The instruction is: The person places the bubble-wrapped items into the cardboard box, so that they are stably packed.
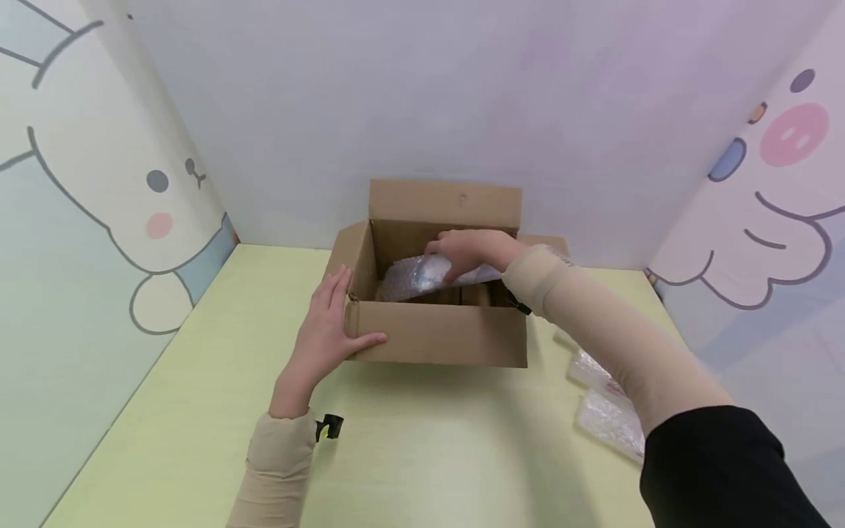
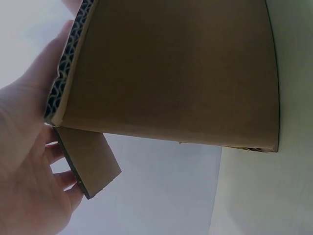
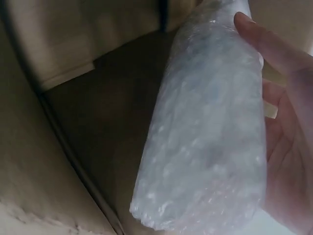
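Observation:
An open cardboard box (image 1: 436,334) stands on the table with its flaps spread outward. At its front left corner my left hand (image 1: 323,330) holds on, thumb across the front flap and fingers along the left flap. From the left wrist view, that hand's fingers (image 2: 61,178) show behind a small flap (image 2: 90,159). Inside the box mouth, my right hand (image 1: 472,253) grips a bubble-wrapped item (image 1: 416,277) from above. In the right wrist view the bubble-wrapped item (image 3: 205,132) is long, whitish and tilted, with the thumb on one side; its contents are hidden by the wrap.
Several bubble-wrapped pieces (image 1: 610,422) lie on the yellow-green table (image 1: 422,455) at the right, partly hidden by my right arm. A pale wall (image 1: 422,88) rises behind the box, and side panels with cartoon animals (image 1: 158,198) flank the table.

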### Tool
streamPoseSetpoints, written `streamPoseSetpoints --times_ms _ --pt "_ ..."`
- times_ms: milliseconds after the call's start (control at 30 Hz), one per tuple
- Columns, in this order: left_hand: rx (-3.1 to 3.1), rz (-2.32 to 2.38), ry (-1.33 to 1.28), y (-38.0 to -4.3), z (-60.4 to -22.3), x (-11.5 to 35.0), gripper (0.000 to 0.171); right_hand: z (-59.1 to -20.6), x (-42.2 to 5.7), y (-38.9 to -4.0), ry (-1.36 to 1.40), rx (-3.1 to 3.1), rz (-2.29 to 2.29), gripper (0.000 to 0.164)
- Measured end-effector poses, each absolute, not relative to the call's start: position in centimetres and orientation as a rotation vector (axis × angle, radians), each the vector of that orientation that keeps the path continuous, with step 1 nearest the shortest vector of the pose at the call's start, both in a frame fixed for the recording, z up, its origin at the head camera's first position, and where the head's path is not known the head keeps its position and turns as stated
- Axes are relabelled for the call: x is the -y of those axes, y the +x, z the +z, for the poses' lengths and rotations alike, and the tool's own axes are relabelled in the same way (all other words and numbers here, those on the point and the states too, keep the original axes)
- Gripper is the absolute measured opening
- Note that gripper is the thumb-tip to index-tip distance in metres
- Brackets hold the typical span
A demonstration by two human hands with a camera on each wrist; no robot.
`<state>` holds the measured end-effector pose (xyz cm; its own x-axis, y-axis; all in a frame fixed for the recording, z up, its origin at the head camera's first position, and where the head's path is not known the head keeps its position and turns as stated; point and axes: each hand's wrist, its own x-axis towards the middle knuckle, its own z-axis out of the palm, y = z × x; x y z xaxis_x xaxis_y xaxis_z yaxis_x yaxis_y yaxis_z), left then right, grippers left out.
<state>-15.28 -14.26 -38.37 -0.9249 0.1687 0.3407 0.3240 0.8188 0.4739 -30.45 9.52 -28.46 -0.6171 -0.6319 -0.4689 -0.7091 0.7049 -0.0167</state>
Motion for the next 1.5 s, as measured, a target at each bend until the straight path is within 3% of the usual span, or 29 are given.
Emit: streamPoseSetpoints --times_ms 600,1067,1500 --pt "2.741 -0.772 -0.361 -14.9 -38.5 14.0 0.121 -31.7 -6.8 -31.0 -1.077 -2.425 0.518 0.075" --pt "2.696 -0.784 -0.373 -14.3 -39.2 13.4 0.122 -34.8 -8.2 -31.2 -1.184 -2.429 0.572 0.075" --pt "2.697 -0.780 -0.414 -14.6 -39.0 12.8 0.120 -35.2 -9.7 -31.6 -1.246 -2.400 0.576 0.074"
